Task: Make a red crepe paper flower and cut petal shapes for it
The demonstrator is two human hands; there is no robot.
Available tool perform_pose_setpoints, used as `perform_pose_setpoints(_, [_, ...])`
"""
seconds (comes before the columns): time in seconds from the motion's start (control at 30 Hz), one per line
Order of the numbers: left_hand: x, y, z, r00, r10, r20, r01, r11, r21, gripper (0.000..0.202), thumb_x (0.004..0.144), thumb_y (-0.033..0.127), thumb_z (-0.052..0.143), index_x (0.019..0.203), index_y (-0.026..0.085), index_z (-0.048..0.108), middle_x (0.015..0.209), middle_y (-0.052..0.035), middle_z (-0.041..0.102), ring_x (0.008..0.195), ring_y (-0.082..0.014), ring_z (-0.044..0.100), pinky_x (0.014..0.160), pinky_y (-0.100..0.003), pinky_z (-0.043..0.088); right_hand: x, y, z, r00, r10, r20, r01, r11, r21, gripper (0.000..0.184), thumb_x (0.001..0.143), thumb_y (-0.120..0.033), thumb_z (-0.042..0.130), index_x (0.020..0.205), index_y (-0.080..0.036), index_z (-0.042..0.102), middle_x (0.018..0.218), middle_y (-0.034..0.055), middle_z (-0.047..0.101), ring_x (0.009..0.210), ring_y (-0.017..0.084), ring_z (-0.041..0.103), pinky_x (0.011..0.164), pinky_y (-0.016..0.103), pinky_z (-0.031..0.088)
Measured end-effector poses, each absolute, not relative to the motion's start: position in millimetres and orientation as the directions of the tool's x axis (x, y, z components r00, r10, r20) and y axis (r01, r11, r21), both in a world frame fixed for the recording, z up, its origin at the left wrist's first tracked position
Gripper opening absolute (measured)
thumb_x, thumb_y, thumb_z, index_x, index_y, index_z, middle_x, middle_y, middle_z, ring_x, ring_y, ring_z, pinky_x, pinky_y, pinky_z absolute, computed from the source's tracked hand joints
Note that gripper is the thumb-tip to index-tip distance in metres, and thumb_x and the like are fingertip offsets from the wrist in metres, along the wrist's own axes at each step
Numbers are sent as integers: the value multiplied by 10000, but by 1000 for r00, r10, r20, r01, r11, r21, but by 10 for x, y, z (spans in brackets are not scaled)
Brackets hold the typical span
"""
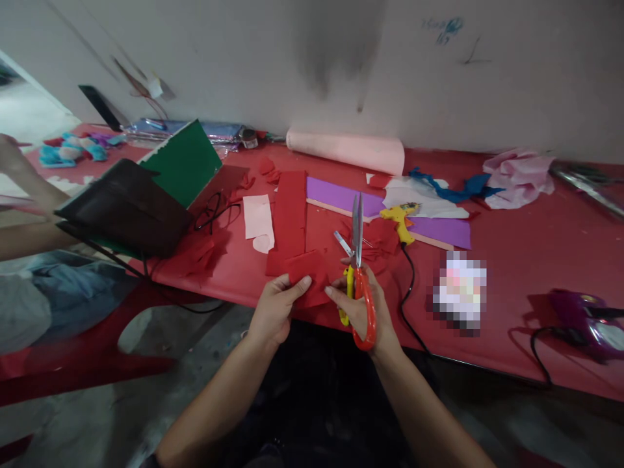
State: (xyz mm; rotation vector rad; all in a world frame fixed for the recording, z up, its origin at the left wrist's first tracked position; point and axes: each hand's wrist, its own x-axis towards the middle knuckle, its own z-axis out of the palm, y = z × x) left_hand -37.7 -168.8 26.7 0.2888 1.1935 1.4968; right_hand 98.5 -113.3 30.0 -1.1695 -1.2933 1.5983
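Note:
My left hand [275, 309] pinches a folded piece of red paper [310, 276] at its left side, thumb on top. In my right hand [373, 312] is a pair of scissors [363, 305] with orange-red handles, blades pointing away from me and nearly closed. A yellow part shows beside the handle; whether it belongs to the scissors I cannot tell. The right thumb and fingertips touch the right edge of the red paper. Just beyond lie a long red strip [291, 221], a pale pink piece [258, 218] and crumpled red scraps [383, 237].
A yellow glue gun [403, 224] with a black cord lies right of the scissors, near purple strips [441, 233]. A pink roll [346, 151] lies along the wall. At left are a dark bag [129, 208], a green board [182, 166], glasses [214, 211] and another person's arm [29, 188].

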Motion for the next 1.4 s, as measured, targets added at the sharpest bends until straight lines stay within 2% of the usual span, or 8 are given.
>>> perform_pose_setpoints(0.2, [-396, -1677, 290, -322, 859, -397, -553, 169, 816, 322, 605, 329, 851, 853, 149, 753, 846, -70, 770, 751, -199, 711, 773, -329, 549, 1000, -1136, 303, -316, 935, -163, 49, -156, -987, 594, 690, -341, 777, 1226, -257, 532, 684, -35, 622, 642, 176, 626, 645, 332, 523])
perform_pose_setpoints(0.43, [-427, -1665, 322, -350, 861, -368, -542, 134, 830, 282, 622, 305, 841, 841, 153, 751, 834, -58, 765, 737, -179, 703, 755, -308, 549, 990, -1166, 271, -349, 925, -152, 5, -160, -987, 539, 671, -339, 794, 1136, -247, 536, 696, -40, 601, 636, 160, 613, 588, 295, 514])
perform_pose_setpoints(0.73, [-409, -1693, 294, -363, 844, -395, -592, 118, 797, 234, 641, 291, 832, 816, 172, 732, 793, -27, 758, 704, -156, 697, 723, -279, 547, 985, -1193, 276, -348, 922, -168, 5, -178, -984, 569, 650, -320, 803, 1137, -249, 517, 705, -42, 603, 652, 168, 628, 628, 319, 537])
perform_pose_setpoints(1.0, [-418, -1706, 307, -352, 876, -331, -524, 108, 845, 308, 607, 204, 843, 887, 140, 731, 918, -63, 764, 822, -168, 701, 813, -292, 544, 996, -1182, 286, -329, 934, -141, 40, -135, -990, 629, 668, -333, 787, 1224, -230, 511, 697, -40, 623, 658, 167, 640, 649, 317, 536])
perform_pose_setpoints(1.2, [-406, -1699, 333, -351, 870, -347, -533, 120, 838, 257, 607, 194, 836, 837, 141, 735, 842, -55, 763, 742, -152, 695, 746, -269, 549, 1003, -1207, 260, -342, 927, -153, 7, -160, -987, 657, 669, -348, 806, 1240, -231, 503, 718, -35, 618, 658, 161, 631, 620, 306, 528])
perform_pose_setpoints(1.4, [-395, -1699, 318, -356, 876, -327, -524, 103, 846, 268, 622, 214, 833, 861, 137, 738, 861, -65, 761, 778, -159, 698, 770, -276, 552, 1003, -1215, 289, -308, 935, -175, 12, -181, -983, 628, 663, -343, 810, 1198, -215, 507, 685, -44, 619, 632, 160, 633, 571, 287, 504])
